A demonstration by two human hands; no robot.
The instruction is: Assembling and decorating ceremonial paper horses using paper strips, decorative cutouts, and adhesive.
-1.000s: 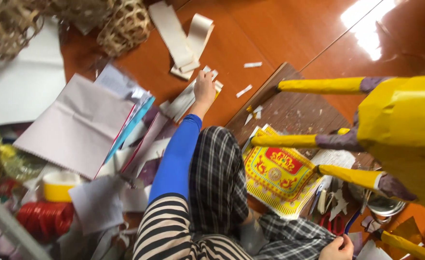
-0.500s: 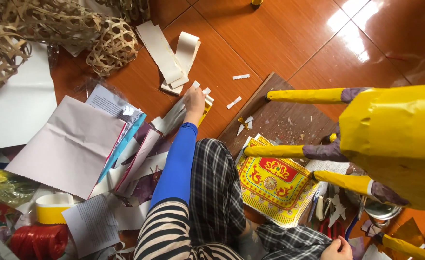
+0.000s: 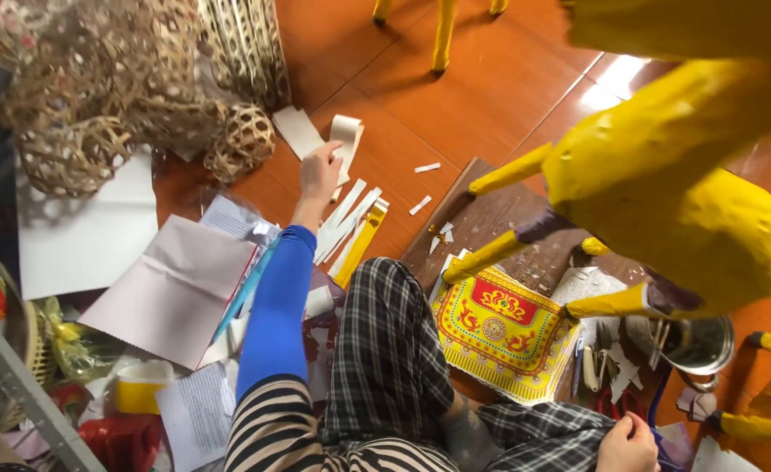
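My left hand [image 3: 319,173], at the end of a blue sleeve, stretches forward over the orange-brown floor. Its fingertips rest on a folded white paper strip [image 3: 348,136]. A fan of white strips and one yellow strip [image 3: 352,234] lies just right of my wrist. My right hand [image 3: 627,442] sits low at the bottom right with fingers curled, beside scissors and paper scraps; I cannot tell whether it holds anything. A big yellow papier-mâché animal figure [image 3: 683,201] stands close on the right, over a brown board [image 3: 501,214] and a red-and-yellow ornate printed sheet [image 3: 499,329].
Woven bamboo frames [image 3: 97,105] pile up at the back left. Large white paper [image 3: 71,240] and a pale pink sheet [image 3: 176,288] lie on the left. A metal bowl [image 3: 698,343] sits under the figure. A yellow cup [image 3: 141,385] and a red container [image 3: 128,441] lie near left.
My left hand has moved forward from the fan of strips to the folded white strip farther off. My head has lifted, so the bamboo frames and the yellow figure fill more of the view.
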